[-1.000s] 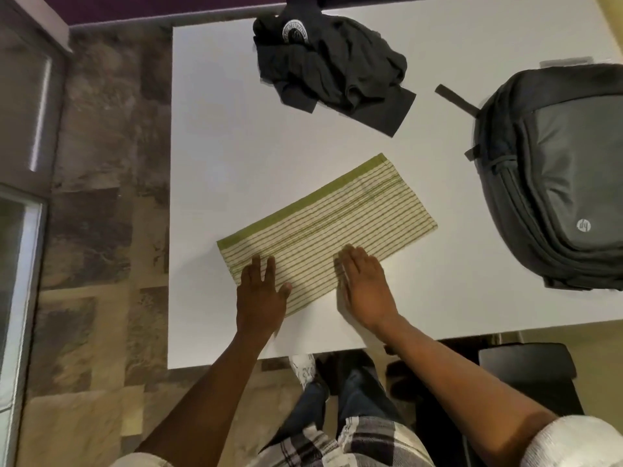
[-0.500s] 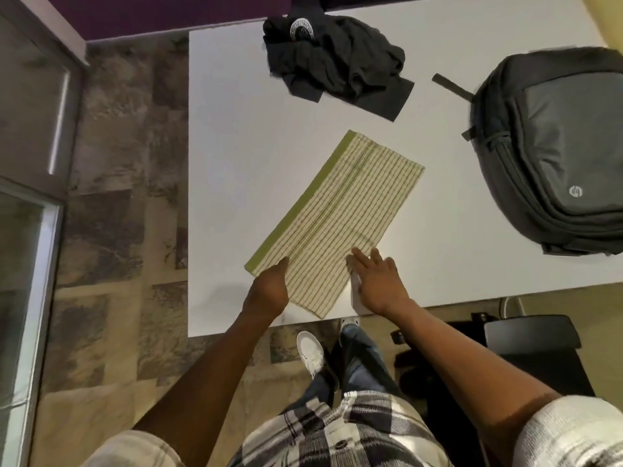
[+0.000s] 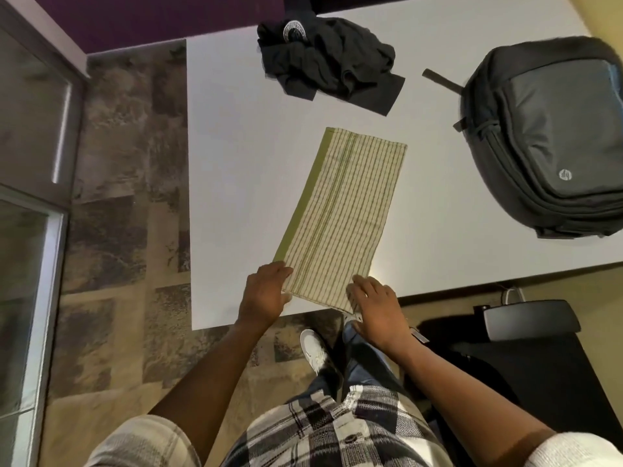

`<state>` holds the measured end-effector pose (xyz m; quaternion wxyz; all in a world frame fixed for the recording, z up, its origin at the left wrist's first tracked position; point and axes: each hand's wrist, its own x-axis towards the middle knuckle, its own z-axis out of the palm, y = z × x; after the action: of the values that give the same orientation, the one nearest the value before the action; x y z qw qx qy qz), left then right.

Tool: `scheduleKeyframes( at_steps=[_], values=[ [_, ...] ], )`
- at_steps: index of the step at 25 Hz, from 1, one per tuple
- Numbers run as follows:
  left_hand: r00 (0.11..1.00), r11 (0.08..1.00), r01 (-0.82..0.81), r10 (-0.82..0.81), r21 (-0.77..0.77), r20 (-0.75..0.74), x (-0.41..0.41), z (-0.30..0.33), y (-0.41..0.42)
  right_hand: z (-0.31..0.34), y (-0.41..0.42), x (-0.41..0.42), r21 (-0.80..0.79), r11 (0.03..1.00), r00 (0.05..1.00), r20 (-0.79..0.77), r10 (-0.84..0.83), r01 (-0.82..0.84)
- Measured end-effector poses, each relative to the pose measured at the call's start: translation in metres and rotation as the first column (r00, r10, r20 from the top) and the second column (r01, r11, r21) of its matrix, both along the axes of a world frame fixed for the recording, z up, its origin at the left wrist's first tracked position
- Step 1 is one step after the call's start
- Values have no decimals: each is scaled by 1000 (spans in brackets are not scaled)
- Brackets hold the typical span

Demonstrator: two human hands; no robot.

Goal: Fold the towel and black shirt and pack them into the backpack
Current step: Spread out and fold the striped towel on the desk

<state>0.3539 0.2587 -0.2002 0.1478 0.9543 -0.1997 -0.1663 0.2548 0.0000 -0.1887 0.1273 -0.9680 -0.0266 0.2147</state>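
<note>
The green-striped towel (image 3: 340,214) lies folded into a long strip on the white table (image 3: 236,170), running away from me, with its near end at the front edge. My left hand (image 3: 266,293) grips the towel's near left corner with curled fingers. At the near right corner, which hangs at the table edge, my right hand (image 3: 376,306) pinches the cloth. The black shirt (image 3: 327,59) sits crumpled at the back of the table. The dark grey backpack (image 3: 553,139) lies flat on the right, closed.
A black chair (image 3: 529,318) stands under the table's right front edge. Tiled floor (image 3: 128,197) lies to the left of the table, and a glass door (image 3: 23,264) is at the far left. My legs and white shoe (image 3: 313,348) are below the table edge.
The towel has turned from lying crosswise to pointing away from me. Both hands went from pressing flat on it to taking hold of its near corners.
</note>
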Motion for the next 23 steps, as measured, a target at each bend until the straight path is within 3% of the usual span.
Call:
scheduleKeyframes(
  at_steps=[2,8,12,17,23],
  values=[
    [999,996,54,-54,65,-9,0,-3,6,-1,-1,-1,-37,999,1000,8,-8,9],
    [971,988,155,-153,0,184,3,-2,0,-1,0,8,-57,998,994,111,6,1],
    [955,981,192,-188,6,228,3,-4,2,0,-4,14,-34,999,991,130,-13,17],
    [976,977,187,-197,99,92,-5,2,9,6,-9,23,166,979,980,145,-139,114],
    [979,976,146,-166,160,116,-6,7,6,16,-11,28,483,839,942,79,-327,251]
  ],
)
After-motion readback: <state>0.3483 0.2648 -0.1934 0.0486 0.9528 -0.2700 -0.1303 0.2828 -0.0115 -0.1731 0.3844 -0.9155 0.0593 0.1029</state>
